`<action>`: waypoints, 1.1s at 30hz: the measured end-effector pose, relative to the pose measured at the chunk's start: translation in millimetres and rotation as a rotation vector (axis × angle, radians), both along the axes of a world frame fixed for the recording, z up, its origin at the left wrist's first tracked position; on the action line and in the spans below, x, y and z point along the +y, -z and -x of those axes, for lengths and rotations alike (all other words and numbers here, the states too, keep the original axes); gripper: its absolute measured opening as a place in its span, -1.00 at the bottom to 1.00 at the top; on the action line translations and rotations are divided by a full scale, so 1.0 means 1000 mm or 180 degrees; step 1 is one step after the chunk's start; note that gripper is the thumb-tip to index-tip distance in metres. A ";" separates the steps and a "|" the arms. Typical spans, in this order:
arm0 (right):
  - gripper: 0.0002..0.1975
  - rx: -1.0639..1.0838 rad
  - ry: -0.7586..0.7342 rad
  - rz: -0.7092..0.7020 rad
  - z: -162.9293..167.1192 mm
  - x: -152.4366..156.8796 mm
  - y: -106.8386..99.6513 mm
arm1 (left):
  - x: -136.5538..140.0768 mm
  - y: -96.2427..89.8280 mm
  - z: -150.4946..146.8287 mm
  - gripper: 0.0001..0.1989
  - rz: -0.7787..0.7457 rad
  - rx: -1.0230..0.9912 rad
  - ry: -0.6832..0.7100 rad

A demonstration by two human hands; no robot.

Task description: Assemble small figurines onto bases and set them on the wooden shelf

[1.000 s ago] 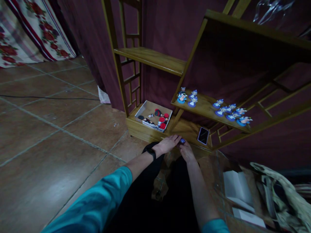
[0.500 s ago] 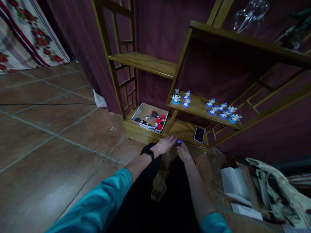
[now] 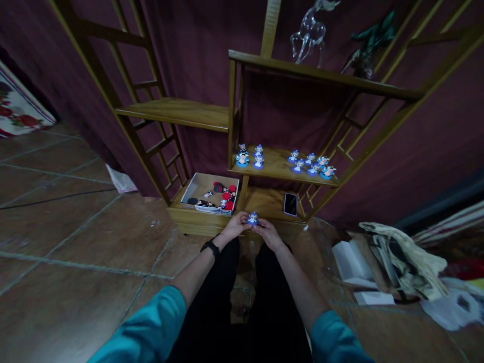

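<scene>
Between my two hands is a small purple-and-white figurine (image 3: 252, 218), upright on a round base. My left hand (image 3: 235, 225) grips it from the left, and my right hand (image 3: 267, 233) has its fingers at the base from the right. Both hands are in front of the lowest shelf. A white-edged cardboard box (image 3: 189, 197) lies to their left, holding several figurines with red and dark bases. Above, on the middle shelf (image 3: 278, 170), several similar figurines stand in a left group (image 3: 258, 161) and a right group (image 3: 298, 166).
A phone (image 3: 290, 204) lies on the lowest shelf at the right. A glass deer (image 3: 310, 34) and a dark green ornament (image 3: 372, 45) stand on the top shelf. White boxes (image 3: 351, 262), cloth (image 3: 412, 262) and a plastic bag (image 3: 451, 305) lie on the floor at right.
My view has turned to the right. The figurine, mostly covered by my fingers before, now shows upright between my hands, with my left fingers drawn back to its side.
</scene>
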State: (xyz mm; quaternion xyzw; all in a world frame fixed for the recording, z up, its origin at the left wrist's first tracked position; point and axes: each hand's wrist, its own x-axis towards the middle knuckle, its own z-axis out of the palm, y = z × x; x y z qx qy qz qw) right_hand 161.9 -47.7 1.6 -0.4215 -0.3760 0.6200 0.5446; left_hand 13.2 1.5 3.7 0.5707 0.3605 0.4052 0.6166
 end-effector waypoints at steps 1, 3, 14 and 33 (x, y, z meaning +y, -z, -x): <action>-0.63 -0.0061 0.0042 -0.0036 -0.001 0.000 0.000 | 0.000 -0.001 0.001 -0.61 0.0127 -0.0091 0.0007; -0.64 -0.0173 0.0098 -0.0085 -0.003 0.001 0.001 | 0.000 -0.003 0.002 -0.62 0.0301 -0.0217 0.0032; -0.65 -0.0384 0.0012 -0.0296 -0.015 0.003 -0.004 | -0.001 -0.003 -0.005 -0.56 0.0617 -0.0396 0.0117; -0.64 -0.0070 0.0031 -0.0363 0.001 -0.003 -0.004 | -0.014 -0.015 -0.001 -0.58 0.0589 -0.0412 0.0123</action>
